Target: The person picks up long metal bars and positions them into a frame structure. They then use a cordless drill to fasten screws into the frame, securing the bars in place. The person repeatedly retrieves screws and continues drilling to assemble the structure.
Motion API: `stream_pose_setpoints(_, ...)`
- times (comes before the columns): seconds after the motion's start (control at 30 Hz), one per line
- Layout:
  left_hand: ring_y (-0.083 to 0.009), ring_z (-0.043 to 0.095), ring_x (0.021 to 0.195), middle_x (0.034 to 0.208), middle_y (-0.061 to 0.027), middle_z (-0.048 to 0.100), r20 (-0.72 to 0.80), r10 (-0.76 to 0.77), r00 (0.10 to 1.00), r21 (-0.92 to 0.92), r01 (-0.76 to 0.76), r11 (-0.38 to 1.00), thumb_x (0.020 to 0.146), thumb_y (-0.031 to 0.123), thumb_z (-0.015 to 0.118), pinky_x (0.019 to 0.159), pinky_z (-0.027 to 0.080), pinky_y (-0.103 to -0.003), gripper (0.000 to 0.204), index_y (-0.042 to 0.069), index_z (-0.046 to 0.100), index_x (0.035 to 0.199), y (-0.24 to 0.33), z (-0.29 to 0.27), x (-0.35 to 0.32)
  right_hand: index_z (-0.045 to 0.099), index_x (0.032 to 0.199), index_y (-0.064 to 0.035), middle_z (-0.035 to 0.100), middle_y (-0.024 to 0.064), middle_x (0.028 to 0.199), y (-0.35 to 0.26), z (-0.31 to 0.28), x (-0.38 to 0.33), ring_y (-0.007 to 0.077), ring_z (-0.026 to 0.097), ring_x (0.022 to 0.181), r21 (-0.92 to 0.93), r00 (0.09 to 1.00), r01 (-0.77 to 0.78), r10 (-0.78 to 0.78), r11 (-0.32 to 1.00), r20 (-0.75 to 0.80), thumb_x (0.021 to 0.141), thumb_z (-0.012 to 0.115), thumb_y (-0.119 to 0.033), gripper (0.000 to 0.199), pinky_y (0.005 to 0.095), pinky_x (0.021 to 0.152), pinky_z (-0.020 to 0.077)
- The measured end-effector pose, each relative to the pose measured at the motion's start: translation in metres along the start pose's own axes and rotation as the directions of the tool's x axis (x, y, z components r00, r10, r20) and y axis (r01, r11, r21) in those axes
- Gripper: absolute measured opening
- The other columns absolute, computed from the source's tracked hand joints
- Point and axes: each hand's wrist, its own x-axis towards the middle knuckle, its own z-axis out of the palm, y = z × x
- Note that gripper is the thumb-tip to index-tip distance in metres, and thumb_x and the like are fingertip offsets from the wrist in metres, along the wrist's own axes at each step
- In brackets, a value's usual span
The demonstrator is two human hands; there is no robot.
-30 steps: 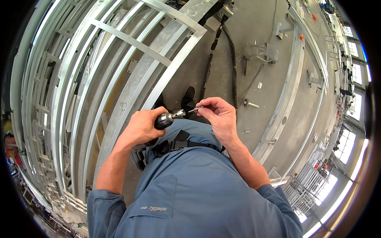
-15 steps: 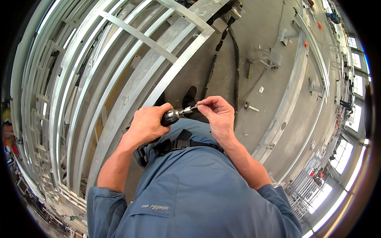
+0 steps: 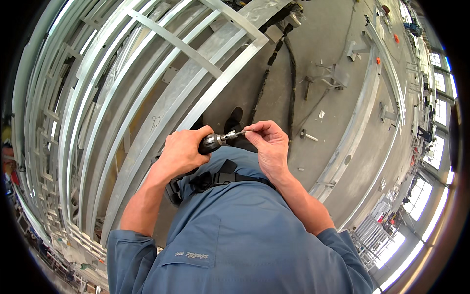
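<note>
A: Count first. What's there?
B: Two bare hands, one power drill (image 3: 211, 143), one slim metal bit (image 3: 240, 133). On the concrete floor (image 3: 338, 115), right side: one pale-handled hammer (image 3: 309, 135) and, farther out, one darker hammer-shaped tool (image 3: 308, 88). Two dark cables (image 3: 292, 88) lie side by side ahead of the wearer.

A: Pose?
B: Forearms rise either side of the blue shirt (image 3: 245, 220) and angle inward. Hands close together, just beyond the belt (image 3: 221, 179). Left hand (image 3: 182, 151) has its back up; right hand (image 3: 270, 147) turns thumb and forefinger leftward.

A: Grips?
B: Left is wrapped round the drill, its lower fingers hidden from me. Right is a fingertip pinch, thumb and forefinger closed down on the bit, remaining fingers curled.

A: And the bit, against that pinch?
B: Pokes out leftward from the fingertips, its end at the mouth of the silver chuck (image 3: 228, 136). How deep it sits, I can't tell. The chuck points from the left hand toward the right. Metal framing (image 3: 178, 43) to the left.
</note>
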Motion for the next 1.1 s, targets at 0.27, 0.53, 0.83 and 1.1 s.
stream_pose_setpoints(0.27, -0.0374, 0.068, 0.088, 0.09, -0.0162, 0.072, 0.018, 0.02, 1.0, -0.091, -0.019, 0.996, 0.072, 0.015, 0.076, 0.078, 0.053, -0.044, 0.042, 0.011, 0.066, 0.112, -0.003, -0.006, -0.002, 0.067, 0.098, -0.0022, 0.072, 0.0062, 0.099, -0.008, 0.005, -0.003, 0.0102, 0.067, 0.091, -0.07, 0.999, 0.027, -0.024, 0.997, 0.043, 0.092, 0.068, 0.006, 0.011, 0.025, 0.083, 0.0548)
stream_pose_setpoints(0.53, -0.0265, 0.066, 0.082, 0.087, -0.0109, 0.069, 0.063, 0.112, 0.992, -0.286, -0.089, 0.954, 0.069, 0.011, 0.078, 0.076, 0.052, -0.038, 0.042, 0.01, 0.067, 0.109, -0.02, -0.01, -0.005, 0.066, 0.097, -0.0009, 0.071, 0.006, 0.098, -0.018, 0.019, -0.01, 0.0112, 0.067, 0.092, -0.054, 0.981, 0.126, -0.116, 0.991, 0.152, 0.091, 0.068, 0.009, 0.012, 0.0259, 0.085, 0.0548)
stream_pose_setpoints(0.83, -0.0183, 0.064, 0.081, 0.088, -0.0059, 0.069, 0.052, 0.151, 0.987, -0.398, -0.119, 0.91, 0.069, 0.006, 0.077, 0.077, 0.053, -0.033, 0.042, 0.009, 0.068, 0.11, -0.033, -0.01, -0.009, 0.069, 0.094, -0.0023, 0.072, 0.004, 0.096, -0.024, 0.032, -0.006, 0.0095, 0.066, 0.089, -0.138, 0.952, 0.217, -0.179, 0.966, 0.25, 0.088, 0.071, 0.007, 0.012, 0.0243, 0.078, 0.0516)
stream_pose_setpoints(1.1, -0.0176, 0.064, 0.08, 0.087, -0.0053, 0.068, 0.022, 0.135, 0.991, -0.412, -0.114, 0.904, 0.069, 0.006, 0.077, 0.076, 0.052, -0.032, 0.041, 0.009, 0.068, 0.109, -0.037, -0.014, -0.011, 0.07, 0.092, -0.0022, 0.072, 0.0026, 0.091, -0.022, 0.038, 0.001, 0.0095, 0.066, 0.086, -0.204, 0.948, 0.241, -0.185, 0.949, 0.258, 0.086, 0.073, 0.007, 0.011, 0.0247, 0.075, 0.0522)
